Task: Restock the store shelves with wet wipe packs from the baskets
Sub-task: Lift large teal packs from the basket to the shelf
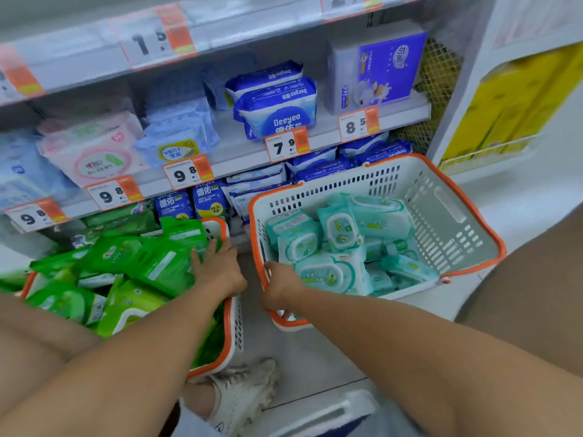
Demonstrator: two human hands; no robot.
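Two white baskets with orange rims stand on the floor before the shelves. The left basket [232, 313] is heaped with green wet wipe packs [151, 266]. My left hand [217, 268] lies on those packs near the basket's far right corner, fingers spread over a green pack. The right basket [441, 212] holds several teal wet wipe packs [340, 234] in its left half. My right hand [279, 287] grips that basket's near left rim, fingers curled over the edge.
Shelves [318, 137] carry blue Deeyeo packs [277, 108], pink and pale blue packs, and a purple box [378, 67], with orange price tags on the edges. The bottom shelf holds blue and green packs. A white shoe [243, 395] is on the floor between the baskets.
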